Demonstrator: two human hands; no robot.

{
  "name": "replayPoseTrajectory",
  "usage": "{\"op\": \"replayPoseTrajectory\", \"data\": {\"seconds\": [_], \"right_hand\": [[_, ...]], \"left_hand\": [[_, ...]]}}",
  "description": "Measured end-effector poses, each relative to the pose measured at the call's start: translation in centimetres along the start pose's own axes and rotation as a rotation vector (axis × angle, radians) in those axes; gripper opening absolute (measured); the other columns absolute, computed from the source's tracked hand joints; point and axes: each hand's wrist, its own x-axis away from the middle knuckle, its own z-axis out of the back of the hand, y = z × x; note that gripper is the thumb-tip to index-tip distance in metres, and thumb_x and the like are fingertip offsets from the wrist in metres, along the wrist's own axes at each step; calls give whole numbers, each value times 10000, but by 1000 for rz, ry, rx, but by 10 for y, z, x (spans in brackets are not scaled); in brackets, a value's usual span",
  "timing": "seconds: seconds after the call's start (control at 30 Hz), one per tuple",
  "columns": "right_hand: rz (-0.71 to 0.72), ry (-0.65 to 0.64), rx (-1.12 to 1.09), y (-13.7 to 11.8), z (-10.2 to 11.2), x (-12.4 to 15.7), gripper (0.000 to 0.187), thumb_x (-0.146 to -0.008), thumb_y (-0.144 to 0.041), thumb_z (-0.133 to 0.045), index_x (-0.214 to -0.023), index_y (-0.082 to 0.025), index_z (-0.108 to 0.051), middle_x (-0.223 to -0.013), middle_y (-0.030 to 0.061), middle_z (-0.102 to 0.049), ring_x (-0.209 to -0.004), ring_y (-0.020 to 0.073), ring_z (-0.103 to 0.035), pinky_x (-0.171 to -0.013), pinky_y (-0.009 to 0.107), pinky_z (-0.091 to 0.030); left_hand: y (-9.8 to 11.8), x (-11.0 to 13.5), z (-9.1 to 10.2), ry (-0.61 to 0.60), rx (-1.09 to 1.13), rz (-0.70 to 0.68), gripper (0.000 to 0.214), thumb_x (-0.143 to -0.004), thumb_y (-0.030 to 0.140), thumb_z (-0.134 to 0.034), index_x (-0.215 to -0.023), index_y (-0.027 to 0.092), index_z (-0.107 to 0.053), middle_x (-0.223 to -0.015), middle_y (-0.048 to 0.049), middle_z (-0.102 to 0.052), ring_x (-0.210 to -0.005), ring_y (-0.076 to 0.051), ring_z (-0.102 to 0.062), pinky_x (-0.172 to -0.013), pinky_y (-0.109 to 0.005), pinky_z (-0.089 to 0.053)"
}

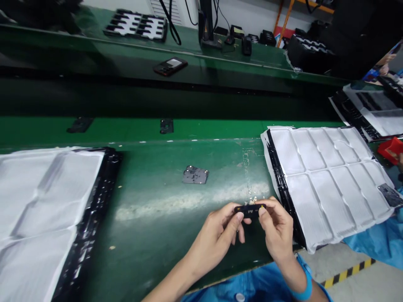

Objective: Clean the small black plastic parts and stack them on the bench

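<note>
Between my two hands is a small black plastic part [249,211] with gold-coloured spots near its ends, held just above the front of the green table. My left hand [220,235] pinches its left end between thumb and fingers. At the right end, my right hand [277,228] grips it the same way; a blue band circles that wrist. Small pale scraps [253,201] lie on the table just behind the part. Farther back, a few flat black plastic pieces [195,175] overlap in a little pile.
White-covered stacks of black trays stand at left [94,167] and right [324,167]. Two more black pieces lie farther back, one a small plate [166,126]. A phone-like device [170,66] and a black-and-white tray [136,25] sit beyond. Another person's hand holds something red [390,150] at far right.
</note>
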Motion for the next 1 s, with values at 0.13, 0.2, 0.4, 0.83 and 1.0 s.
{"op": "replayPoseTrajectory", "data": {"seconds": [0.13, 0.2, 0.4, 0.83, 1.0], "right_hand": [[38, 8, -35, -1, 0, -1, 197, -1045, -299, -608, -971, -210, -767, -793, 5, -592, -607, 135, -544, -528, 242, -427], [39, -2, -41, -2, 0, 0, 195, -1046, -302, -610, -983, -214, -772, -785, -2, -582, -579, 125, -522, -501, 235, -404], [3, -73, -67, 0, 1, 2, 227, -1067, -319, -588, -1014, -203, -777, -828, 2, -578, -539, 97, -460, -475, 231, -364], [-90, -11, -178, -8, -5, -1, 239, -1004, -340, -665, -816, -194, -686, -629, -60, -506, -470, 74, -377, -440, 198, -315], [-105, -55, -168, -9, -4, 2, 208, -1026, -313, -658, -870, -196, -730, -640, -60, -508, -429, 60, -426, -411, 179, -329]], "left_hand": [[2, 2, -2, -29, 89, 38, 370, -1068, 502, -510, -940, 176, -630, -631, -18, -695, -495, -139, -601, -515, -236, -496], [3, 3, -1, -28, 107, 45, 393, -1065, 525, -511, -930, 175, -627, -635, -21, -696, -486, -134, -595, -508, -235, -493], [4, 9, 0, -24, 92, 51, 428, -1070, 552, -486, -899, 180, -611, -661, -15, -675, -486, -122, -580, -496, -229, -470], [-4, 12, -4, -36, 17, -13, 369, -1109, 430, -409, -872, 194, -564, -626, 37, -576, -525, -111, -524, -568, -238, -418], [-10, 9, -5, 3, 34, -49, 386, -1120, 418, -357, -845, 204, -525, -604, 44, -562, -502, -107, -499, -571, -243, -398]]}}
